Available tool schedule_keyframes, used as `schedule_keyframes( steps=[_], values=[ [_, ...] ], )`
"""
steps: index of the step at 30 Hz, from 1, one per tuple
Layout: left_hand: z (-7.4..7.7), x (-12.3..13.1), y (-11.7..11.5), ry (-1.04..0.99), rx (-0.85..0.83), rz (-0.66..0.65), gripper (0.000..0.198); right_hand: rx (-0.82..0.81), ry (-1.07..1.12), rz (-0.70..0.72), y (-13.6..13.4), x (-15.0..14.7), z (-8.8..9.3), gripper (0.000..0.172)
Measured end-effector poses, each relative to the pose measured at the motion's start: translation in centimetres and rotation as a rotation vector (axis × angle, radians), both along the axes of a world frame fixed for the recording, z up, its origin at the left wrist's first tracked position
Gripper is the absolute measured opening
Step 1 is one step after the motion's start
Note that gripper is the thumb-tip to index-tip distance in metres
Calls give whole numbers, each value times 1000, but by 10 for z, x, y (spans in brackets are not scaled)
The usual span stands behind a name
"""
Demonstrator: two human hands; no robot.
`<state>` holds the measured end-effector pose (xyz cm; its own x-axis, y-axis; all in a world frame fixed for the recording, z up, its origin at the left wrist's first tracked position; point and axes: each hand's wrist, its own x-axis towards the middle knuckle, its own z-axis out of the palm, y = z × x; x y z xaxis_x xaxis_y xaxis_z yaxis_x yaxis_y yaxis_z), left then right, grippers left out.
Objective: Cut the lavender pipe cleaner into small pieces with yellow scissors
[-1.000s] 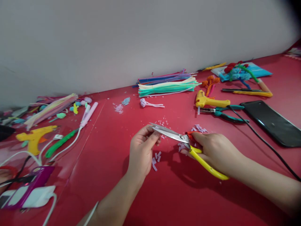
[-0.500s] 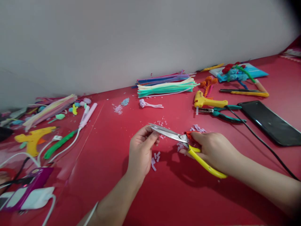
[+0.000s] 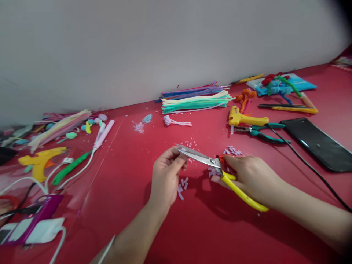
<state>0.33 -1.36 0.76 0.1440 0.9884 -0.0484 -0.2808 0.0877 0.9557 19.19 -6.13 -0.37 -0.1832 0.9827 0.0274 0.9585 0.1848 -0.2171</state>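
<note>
My right hand [image 3: 253,176] is closed round the handles of a pair of scissors [image 3: 203,158], one handle yellow and one partly red. Their metal blades point left and reach the fingertips of my left hand [image 3: 166,174]. Thumb and fingers of that hand are pinched together on a small lilac pipe cleaner piece [image 3: 183,149], mostly hidden by the fingers and blades. Below the blades lie several short lilac cut pieces [image 3: 180,190], and more cut pieces [image 3: 232,150] lie beyond my right hand. Fine lilac clippings [image 3: 189,143] are scattered just behind the blades.
Bundled pipe cleaners [image 3: 195,102] lie along the wall, with a lilac pipe cleaner flower [image 3: 169,121] in front. To the right are a yellow glue gun [image 3: 247,119], pliers [image 3: 268,134] and a phone [image 3: 316,143]. Another glue gun [image 3: 40,161] and a purple power strip [image 3: 35,220] stand left.
The view has shifted slightly. Both hands and the scissors keep nearly the same pose, and a small lilac bit shows more clearly at my left fingertips.
</note>
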Motion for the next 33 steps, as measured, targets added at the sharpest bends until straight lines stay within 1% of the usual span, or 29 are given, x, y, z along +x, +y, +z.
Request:
schedule_keyframes(
  steps=[6,12,14,19,21,23,27,29,31,33],
  values=[
    [-1,0,0,-18,19,-10,3,-27,-13,13,-1,1,-1,39],
    [1,0,-1,-22,0,1,6,-9,0,2,0,3,1,38],
    [2,1,-1,-17,-16,-1,7,13,-8,-28,1,3,2,38],
    [2,2,-1,13,-70,-50,8,85,-83,-173,5,7,5,42],
    [1,2,-2,41,-78,-77,8,78,-68,-180,7,6,5,40],
    [0,2,-2,101,-93,-141,9,49,17,-158,7,4,6,34],
    [-2,5,-7,278,-105,-400,11,-46,282,-95,4,-3,9,17],
    [-4,8,-10,326,-97,-509,11,-108,392,-61,2,-5,13,12],
    [-6,11,-13,350,-81,-574,12,-167,475,-32,0,-6,18,10],
    [-7,12,-15,386,-59,-608,13,-218,531,-4,-1,-7,22,11]
  ],
)
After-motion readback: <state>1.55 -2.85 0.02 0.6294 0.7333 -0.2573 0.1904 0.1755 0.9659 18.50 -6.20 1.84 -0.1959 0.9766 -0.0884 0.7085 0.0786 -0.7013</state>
